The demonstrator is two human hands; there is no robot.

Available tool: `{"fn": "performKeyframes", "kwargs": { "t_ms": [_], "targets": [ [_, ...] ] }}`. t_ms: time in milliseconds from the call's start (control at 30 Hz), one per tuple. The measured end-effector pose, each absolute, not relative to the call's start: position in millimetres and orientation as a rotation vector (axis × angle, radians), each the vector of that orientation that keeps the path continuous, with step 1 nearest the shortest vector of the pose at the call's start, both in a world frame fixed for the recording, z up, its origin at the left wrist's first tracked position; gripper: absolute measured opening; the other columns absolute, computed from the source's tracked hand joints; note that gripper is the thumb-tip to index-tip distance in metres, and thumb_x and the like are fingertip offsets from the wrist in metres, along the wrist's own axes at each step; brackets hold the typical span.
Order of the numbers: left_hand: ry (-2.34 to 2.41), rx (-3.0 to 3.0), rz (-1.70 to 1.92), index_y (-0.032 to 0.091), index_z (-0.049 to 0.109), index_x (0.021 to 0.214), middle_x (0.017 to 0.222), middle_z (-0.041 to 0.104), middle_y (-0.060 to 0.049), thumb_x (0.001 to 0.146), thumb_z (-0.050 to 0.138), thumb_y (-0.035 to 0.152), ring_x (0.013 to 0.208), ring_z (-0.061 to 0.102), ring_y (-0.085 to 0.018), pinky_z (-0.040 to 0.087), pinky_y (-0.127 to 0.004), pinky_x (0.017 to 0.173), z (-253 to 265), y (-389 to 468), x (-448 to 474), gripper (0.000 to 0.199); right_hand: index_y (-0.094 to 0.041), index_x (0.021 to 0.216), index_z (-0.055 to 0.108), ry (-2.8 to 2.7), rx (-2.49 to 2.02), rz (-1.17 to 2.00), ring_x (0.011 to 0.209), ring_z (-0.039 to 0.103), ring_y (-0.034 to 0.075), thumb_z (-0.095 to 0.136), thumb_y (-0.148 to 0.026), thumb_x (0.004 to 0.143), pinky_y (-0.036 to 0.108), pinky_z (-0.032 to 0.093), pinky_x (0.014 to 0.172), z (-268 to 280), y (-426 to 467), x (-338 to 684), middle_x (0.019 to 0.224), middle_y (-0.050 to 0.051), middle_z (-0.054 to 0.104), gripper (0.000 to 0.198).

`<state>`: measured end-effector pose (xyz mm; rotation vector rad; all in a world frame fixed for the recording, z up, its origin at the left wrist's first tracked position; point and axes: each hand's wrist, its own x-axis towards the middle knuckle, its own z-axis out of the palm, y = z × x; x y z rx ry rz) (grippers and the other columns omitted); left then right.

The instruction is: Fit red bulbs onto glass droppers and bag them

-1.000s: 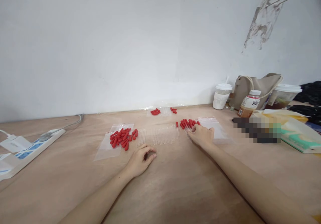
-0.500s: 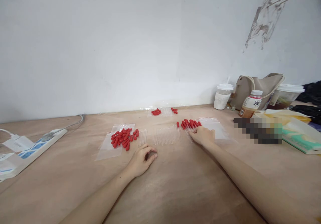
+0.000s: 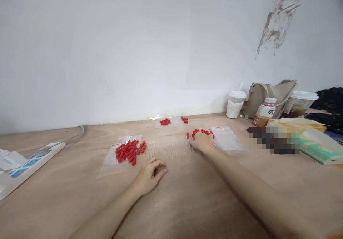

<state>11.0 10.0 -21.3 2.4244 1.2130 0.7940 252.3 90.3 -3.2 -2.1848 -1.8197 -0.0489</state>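
Right hand (image 3: 203, 143) stretches palm down over a cluster of red-tipped droppers (image 3: 203, 131) on the table (image 3: 171, 207), its fingertips low beside them; whether they are pinched on one (the back of the hand hides much of that spot) cannot be told. Several red ends show just beyond the knuckles, and a lone red bulb (image 3: 188, 135) lies just to the left of them. On the other side, a clear zip bag (image 3: 227, 139) lies flat near the wrist.

The left hand (image 3: 150, 174) rests on the table with its fingers curled and its thumb apart from them, holding nothing that can be seen. Just past it lies a small set of clear tubes (image 3: 150, 150), and a wider row of thin tubes (image 3: 174, 148) spreads between the two hands. To the left, a heap of red bulbs (image 3: 129, 151) sits partly on a clear plastic bag (image 3: 109, 164). Farther back, near the wall (image 3: 107, 53), are more red bulbs and tubes (a smaller lot).

A white power strip (image 3: 32, 167) lies at far left; a lidded cup (image 3: 234, 106) and a bottle (image 3: 264, 114) stand at right.
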Motion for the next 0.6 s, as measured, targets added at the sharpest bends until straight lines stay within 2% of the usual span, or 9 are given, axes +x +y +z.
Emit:
{"fn": "performKeyframes", "kwargs": {
  "t_ms": [100,300,467,600],
  "targets": [
    [1.214,2.429,0.802,0.019,0.060,0.088,0.082,0.056,-0.003,0.081,0.048,0.030,0.066,0.052,-0.014,0.040,-0.025,0.060,-20.6,10.0,11.3,0.018,-0.016,0.080,0.063,-1.846,-2.199,-0.047,0.076,0.057,0.024,0.040,-0.039,0.078,0.043,0.023,0.076,-3.3,91.6,249.6,0.076,0.011,0.064,0.032],
    [1.209,2.440,0.800,0.018,0.060,0.088,0.082,0.056,-0.003,0.081,0.048,0.028,0.066,0.051,-0.014,0.040,-0.025,0.060,-21.2,10.3,11.5,0.017,-0.015,0.075,0.064,-1.948,-2.201,-0.036,0.072,0.058,0.023,0.041,-0.022,0.078,0.041,0.024,0.074,-1.0,87.3,243.4,0.075,0.013,0.065,0.024],
    [1.220,2.424,0.800,0.019,0.060,0.088,0.083,0.056,-0.003,0.081,0.048,0.029,0.067,0.052,-0.014,0.040,-0.025,0.061,-22.0,10.5,10.8,0.017,-0.012,0.075,0.062,-1.969,-2.165,-0.078,0.080,0.056,0.024,0.031,-0.029,0.084,0.039,0.024,0.077,1.4,63.6,253.8,0.083,0.016,0.064,0.036],
    [1.217,2.427,0.808,0.019,0.060,0.088,0.084,0.057,-0.003,0.081,0.048,0.029,0.067,0.052,-0.014,0.040,-0.025,0.061,-22.0,10.1,11.7,0.017,-0.011,0.079,0.056,-1.978,-2.081,-0.225,0.079,0.057,0.025,0.033,-0.028,0.083,0.035,0.027,0.072,-7.3,40.0,271.6,0.081,0.015,0.063,0.029]
  ]
}}
